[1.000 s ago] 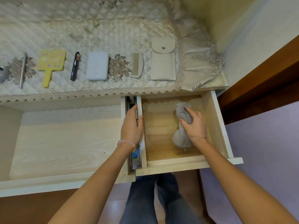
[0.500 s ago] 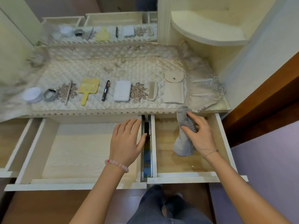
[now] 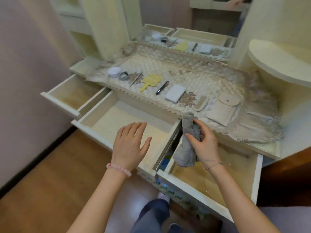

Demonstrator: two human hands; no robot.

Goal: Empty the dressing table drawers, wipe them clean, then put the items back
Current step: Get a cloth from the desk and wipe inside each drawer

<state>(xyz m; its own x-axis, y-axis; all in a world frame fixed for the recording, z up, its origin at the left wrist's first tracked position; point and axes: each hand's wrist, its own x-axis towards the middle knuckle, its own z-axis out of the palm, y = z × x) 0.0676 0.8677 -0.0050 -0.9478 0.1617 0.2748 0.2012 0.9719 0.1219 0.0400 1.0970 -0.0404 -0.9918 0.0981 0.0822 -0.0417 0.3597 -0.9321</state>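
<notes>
Three drawers of the dressing table stand pulled out and hold nothing: a small left drawer, a wide middle drawer and a right drawer. My right hand grips a grey cloth above the left end of the right drawer. My left hand hovers flat with fingers apart over the middle drawer's right part. On the quilted table cover lie a white jar, a grey ring, a yellow hand mirror, a black pen, a white case, a comb and a beige pouch.
A mirror behind the table reflects the items. A rounded shelf juts out at the right. A pink wall stands close on the left. My legs and the wooden floor are below the drawers.
My left hand let go of the drawer side and lifted over the middle drawer. My right hand raised the cloth out of the right drawer's bottom. The view tilted up and left.
</notes>
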